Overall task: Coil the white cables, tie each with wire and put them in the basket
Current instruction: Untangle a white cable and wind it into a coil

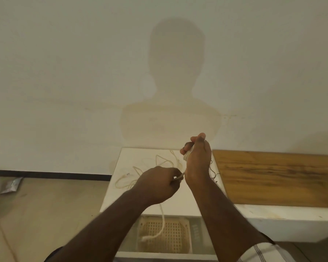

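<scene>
My right hand (196,159) was clamped on the limp, light white cable coil (187,156) above the white table's (186,201) far edge, my left hand (159,183) pinching its slack tail close by, where I judged it easiest to steer.

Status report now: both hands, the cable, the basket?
Right hand shut on cable coil. Left hand pinching the cable. Loose end dangles over basket. More cables on table.
</scene>
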